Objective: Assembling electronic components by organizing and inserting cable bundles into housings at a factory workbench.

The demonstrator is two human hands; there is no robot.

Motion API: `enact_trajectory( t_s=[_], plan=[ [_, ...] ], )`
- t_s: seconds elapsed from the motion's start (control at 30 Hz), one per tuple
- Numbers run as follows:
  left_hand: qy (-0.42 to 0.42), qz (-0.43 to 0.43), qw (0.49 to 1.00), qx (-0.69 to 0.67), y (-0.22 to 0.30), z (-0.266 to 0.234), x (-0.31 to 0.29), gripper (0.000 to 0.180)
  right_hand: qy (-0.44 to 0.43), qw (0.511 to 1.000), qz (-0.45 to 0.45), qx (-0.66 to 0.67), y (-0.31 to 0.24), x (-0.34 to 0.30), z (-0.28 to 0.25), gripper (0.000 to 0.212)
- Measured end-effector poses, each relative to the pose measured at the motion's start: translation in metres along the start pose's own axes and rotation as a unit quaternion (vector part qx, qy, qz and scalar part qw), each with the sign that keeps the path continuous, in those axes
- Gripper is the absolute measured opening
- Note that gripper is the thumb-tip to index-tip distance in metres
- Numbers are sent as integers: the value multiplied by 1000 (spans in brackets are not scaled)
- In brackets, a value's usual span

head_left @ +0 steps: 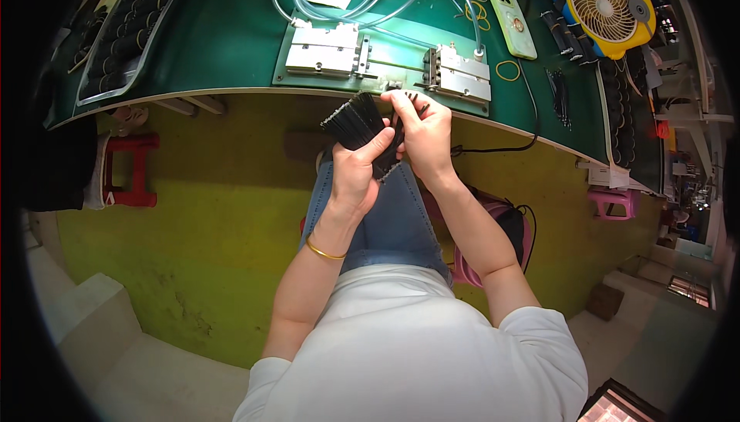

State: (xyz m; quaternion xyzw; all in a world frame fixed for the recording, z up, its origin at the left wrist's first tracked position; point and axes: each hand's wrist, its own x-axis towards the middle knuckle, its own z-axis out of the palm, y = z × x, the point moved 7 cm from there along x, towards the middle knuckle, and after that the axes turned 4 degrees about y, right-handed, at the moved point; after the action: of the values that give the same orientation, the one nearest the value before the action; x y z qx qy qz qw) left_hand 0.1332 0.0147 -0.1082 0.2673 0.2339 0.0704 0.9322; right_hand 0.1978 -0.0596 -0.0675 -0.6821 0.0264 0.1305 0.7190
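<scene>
the seated person's left hand is clamped around a thick bundle of thin, straight black strands, its wider end fanning out to the far left of the fist and its narrower end showing on the near side. just to the right, close against it, the right hand has thumb and fingers drawn together on a few slim black pieces. the bundle sits over the lap, at the near edge of the dark green tabletop, nearer than the pale green plate with two silver metal blocks.

Green floor (smudged) bears a red stool.
</scene>
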Motion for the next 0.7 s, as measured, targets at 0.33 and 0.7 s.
enact_trajectory(
  t_s=[0.33, 0.7],
  plan=[
    [-21, 14, 1000, 8, 3, 6, 3, 12, -15, 999, 31, 24, 3, 7, -1, 19],
    [-26, 1, 1000, 14, 9, 12, -1, 11, -24, 999, 2, 21, 2, 5, -1, 20]
  ],
)
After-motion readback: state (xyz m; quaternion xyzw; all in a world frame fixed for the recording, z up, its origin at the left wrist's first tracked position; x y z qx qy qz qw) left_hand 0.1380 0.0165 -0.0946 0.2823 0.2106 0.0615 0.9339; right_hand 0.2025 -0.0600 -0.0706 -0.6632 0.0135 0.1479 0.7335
